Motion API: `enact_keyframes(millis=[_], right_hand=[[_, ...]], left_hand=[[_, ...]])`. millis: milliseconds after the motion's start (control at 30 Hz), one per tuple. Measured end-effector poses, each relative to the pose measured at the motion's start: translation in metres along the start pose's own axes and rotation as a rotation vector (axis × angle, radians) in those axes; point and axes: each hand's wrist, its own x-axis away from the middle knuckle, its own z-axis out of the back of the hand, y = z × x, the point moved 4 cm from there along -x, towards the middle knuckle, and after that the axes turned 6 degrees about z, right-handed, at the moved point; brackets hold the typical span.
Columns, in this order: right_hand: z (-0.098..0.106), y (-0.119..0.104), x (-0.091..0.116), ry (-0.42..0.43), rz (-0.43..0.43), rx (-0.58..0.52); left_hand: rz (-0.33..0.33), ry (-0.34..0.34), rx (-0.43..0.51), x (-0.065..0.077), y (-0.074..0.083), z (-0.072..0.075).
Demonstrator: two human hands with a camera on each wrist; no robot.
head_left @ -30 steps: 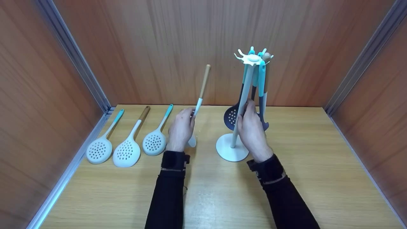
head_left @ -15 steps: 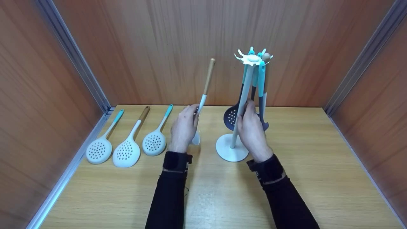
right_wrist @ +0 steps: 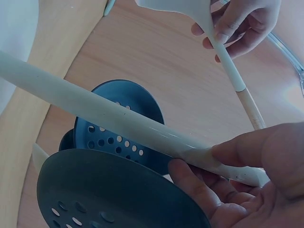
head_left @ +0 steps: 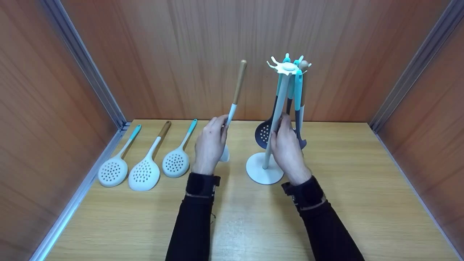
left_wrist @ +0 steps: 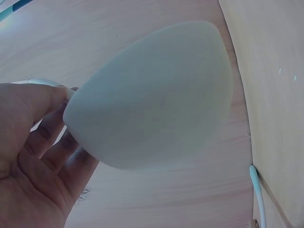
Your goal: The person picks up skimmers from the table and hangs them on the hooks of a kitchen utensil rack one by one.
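Observation:
In the head view my left hand (head_left: pixel 210 145) holds a spatula (head_left: pixel 238 85) by the white neck, its wooden handle slanting up toward the back wall. The left wrist view shows its broad, smooth, solid white head (left_wrist: pixel 156 99) beyond the thumb. My right hand (head_left: pixel 289 152) grips the pole (right_wrist: pixel 128 123) of a white utensil stand (head_left: pixel 265 175), thumb on one side and fingers on the other. Several utensils with turquoise handles hang from its hooks, among them a dark skimmer (head_left: pixel 263 134). A wooden-handled one hangs behind them, its lower part mostly hidden.
Left of my left hand, three white slotted utensils lie in a row: a round skimmer (head_left: pixel 113 171), a wooden-handled slotted turner (head_left: pixel 144 175) and another round skimmer (head_left: pixel 176 162). Wooden panels (head_left: pixel 217 43) enclose the table (head_left: pixel 246 224) at the back and both sides.
My left hand has moved slightly right and up, lifting the spatula, whose handle end now stands higher and closer to the stand. The right hand has stayed on the pole.

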Motion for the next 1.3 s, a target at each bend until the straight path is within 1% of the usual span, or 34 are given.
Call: enact_keyframes(millis=[300,467,733,1000,1300], right_hand=[[0.001,0.001,-0.001,0.009,0.009,0.007],[0.002,0.0,-0.001,0.0,-0.008,0.002],[0.003,0.0,-0.001,-0.017,-0.04,-0.013],[0.005,0.0,-0.002,0.002,-0.007,0.023],[0.007,0.0,-0.003,-0.023,-0.024,0.019]], left_hand=[[0.003,0.01,0.003,0.001,0.008,0.004],[0.006,0.008,0.005,0.001,0.013,0.006],[-0.01,0.024,0.003,0.001,0.021,0.008],[-0.058,0.067,-0.006,0.002,0.028,0.01],[-0.049,0.075,-0.021,0.004,0.04,0.009]])
